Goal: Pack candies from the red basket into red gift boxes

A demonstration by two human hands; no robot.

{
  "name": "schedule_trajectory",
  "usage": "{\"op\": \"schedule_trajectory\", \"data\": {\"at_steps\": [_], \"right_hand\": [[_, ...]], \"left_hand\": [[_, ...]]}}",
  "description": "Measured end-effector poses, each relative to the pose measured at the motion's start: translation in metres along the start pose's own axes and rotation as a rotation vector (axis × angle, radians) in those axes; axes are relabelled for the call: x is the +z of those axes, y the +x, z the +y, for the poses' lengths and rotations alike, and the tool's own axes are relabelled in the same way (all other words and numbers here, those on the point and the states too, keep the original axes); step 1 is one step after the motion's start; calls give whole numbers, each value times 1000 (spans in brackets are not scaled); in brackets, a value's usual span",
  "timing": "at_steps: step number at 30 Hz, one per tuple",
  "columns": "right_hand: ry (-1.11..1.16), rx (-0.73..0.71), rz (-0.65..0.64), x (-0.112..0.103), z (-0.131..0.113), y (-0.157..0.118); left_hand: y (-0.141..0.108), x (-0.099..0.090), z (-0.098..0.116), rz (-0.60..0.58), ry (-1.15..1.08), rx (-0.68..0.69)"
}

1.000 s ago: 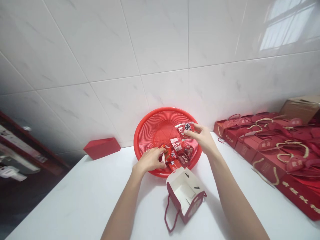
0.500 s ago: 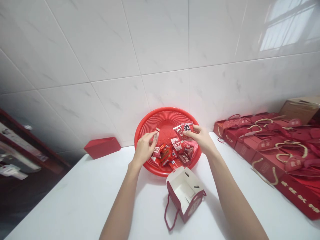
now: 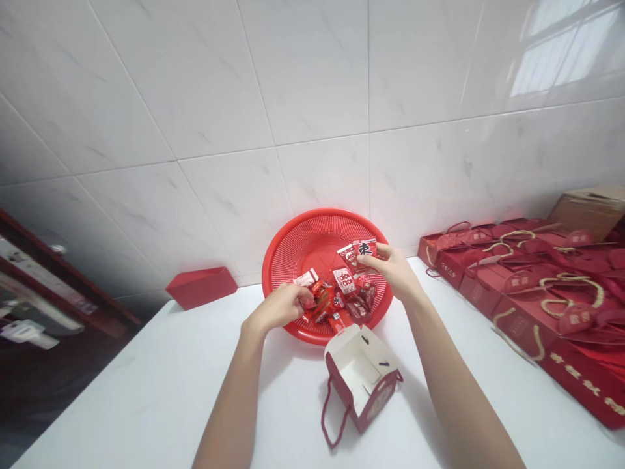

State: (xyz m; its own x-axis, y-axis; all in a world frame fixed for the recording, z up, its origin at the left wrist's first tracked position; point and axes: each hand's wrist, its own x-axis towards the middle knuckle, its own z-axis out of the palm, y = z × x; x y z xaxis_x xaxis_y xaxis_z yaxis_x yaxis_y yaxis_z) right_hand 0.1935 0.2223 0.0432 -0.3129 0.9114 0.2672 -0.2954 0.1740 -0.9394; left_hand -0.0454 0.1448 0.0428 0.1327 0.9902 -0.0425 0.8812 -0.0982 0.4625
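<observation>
A red plastic basket holds several wrapped sweets in its near part. My left hand reaches over its left rim, fingers closed at a small pink-red packet among the sweets. A white and pink packet lies just beyond those fingers. My right hand, at the basket's right side, pinches a red packet with a dark character; another red and white packet sits against it. In front of the basket stands an open dark-red box with a white inside and a cord handle.
On the right, several dark-red gift boxes with cord handles stand in rows, with a brown carton behind. A red box sits at the table's back left, against the tiled wall. The white table ends at the left.
My left hand has lowered into the sweets and turned palm down. The pale packet that was at its fingers now lies in the basket. My right hand has hardly moved.
</observation>
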Motion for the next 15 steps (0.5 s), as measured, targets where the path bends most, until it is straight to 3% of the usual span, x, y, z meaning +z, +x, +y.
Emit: {"op": "schedule_trajectory", "data": {"at_steps": [5, 10, 15], "right_hand": [[13, 1, -7, 0, 1, 0], [75, 1, -38, -2, 3, 1], [127, 7, 7, 0, 0, 1]], "left_hand": [[4, 5, 3, -43, 8, 29], [9, 10, 9, 116, -38, 144], [13, 12, 6, 186, -48, 139]]}}
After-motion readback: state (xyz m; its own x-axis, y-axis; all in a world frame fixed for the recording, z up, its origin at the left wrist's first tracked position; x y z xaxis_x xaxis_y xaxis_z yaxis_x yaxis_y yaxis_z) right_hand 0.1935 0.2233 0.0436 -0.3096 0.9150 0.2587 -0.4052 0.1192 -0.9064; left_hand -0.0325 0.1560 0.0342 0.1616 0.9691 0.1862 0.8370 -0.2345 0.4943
